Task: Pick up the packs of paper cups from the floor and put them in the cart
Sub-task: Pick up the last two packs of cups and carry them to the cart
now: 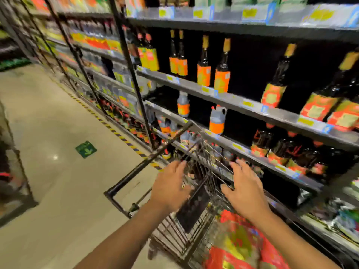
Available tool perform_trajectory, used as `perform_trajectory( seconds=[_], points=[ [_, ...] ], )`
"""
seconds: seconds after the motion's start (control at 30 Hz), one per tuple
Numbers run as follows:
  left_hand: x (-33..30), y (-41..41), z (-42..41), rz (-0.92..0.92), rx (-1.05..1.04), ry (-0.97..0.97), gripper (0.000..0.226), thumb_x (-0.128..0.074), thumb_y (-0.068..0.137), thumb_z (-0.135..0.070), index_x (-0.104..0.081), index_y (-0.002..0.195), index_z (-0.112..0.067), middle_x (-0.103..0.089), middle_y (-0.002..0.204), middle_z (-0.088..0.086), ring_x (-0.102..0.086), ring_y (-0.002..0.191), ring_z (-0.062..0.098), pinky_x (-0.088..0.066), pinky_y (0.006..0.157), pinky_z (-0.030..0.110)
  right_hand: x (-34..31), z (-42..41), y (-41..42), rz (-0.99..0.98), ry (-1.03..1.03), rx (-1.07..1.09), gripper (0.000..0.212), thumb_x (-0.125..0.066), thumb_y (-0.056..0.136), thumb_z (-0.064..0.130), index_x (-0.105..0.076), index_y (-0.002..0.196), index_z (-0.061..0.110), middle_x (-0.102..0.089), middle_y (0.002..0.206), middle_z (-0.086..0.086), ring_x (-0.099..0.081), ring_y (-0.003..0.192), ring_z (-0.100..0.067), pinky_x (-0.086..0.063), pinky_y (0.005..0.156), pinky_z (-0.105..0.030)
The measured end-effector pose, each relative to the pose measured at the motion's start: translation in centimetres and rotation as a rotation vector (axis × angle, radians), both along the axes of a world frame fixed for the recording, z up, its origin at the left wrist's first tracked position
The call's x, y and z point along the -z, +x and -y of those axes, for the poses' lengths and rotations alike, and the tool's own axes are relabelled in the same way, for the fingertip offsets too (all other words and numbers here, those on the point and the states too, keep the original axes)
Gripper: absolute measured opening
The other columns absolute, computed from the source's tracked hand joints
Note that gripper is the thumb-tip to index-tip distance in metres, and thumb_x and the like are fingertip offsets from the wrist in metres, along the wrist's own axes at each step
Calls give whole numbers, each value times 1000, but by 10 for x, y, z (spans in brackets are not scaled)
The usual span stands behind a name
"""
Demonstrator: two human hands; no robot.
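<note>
A black wire shopping cart (147, 164) stands against the shelving, with its handle bar running from lower left to upper right. Red and yellow plastic packs (239, 243) lie inside its basket at the bottom right. My left hand (171, 185) hovers over the cart's folding seat flap, fingers spread, holding nothing. My right hand (244, 187) is also spread with nothing in it, above the basket's right side and just above the packs. No packs are visible on the floor. The whole frame is blurred by motion.
Shelves (233, 98) of dark bottles with orange labels run along the right, close to the cart. A beige floor (48, 123) opens to the left, with a green sticker (85, 149) and yellow-black striped tape (116, 133) along the shelf base. Another rack (11, 181) stands at the far left.
</note>
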State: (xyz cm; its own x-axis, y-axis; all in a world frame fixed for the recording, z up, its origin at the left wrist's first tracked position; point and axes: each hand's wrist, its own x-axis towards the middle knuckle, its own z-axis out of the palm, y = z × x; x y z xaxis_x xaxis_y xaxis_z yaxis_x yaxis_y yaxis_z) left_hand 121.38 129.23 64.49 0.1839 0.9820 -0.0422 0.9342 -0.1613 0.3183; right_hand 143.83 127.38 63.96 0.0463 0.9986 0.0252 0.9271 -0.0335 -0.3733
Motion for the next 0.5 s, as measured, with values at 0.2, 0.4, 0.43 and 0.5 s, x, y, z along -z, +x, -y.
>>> perform_trajectory(
  seconds=[0.2, 0.4, 0.43, 0.5],
  points=[
    [-60, -151, 54, -164, -158, 165, 72, -44, 93, -54, -21, 157, -28, -19, 167, 3, -15, 153, 27, -18, 122, 44, -60, -10, -153, 142, 136, -293, 79, -54, 94, 55, -28, 158, 19, -26, 167, -6, -25, 153, -27, -21, 125, -47],
    [-75, -344, 156, -180, -511, 107, 76, -43, 95, -56, -13, 159, -28, -10, 169, 5, -9, 155, 29, -14, 122, 46, -86, 20, -339, 205, 181, -583, 77, -49, 93, 59, -28, 157, 24, -33, 163, -4, -28, 151, -27, -24, 124, -51],
    [-76, -374, 176, -179, -577, 89, 77, -43, 95, -56, -13, 160, -28, -11, 169, 5, -9, 155, 30, -13, 122, 46, -87, 29, -369, 210, 187, -623, 76, -51, 92, 59, -30, 157, 24, -34, 162, -4, -29, 150, -28, -24, 123, -52],
    [-76, -429, 217, -177, -701, 71, 77, -45, 94, -56, -14, 160, -27, -14, 169, 6, -11, 154, 30, -14, 124, 45, -88, 45, -429, 246, 176, -704, 76, -50, 93, 58, -28, 157, 24, -33, 162, -2, -27, 150, -26, -21, 124, -50]
  ],
)
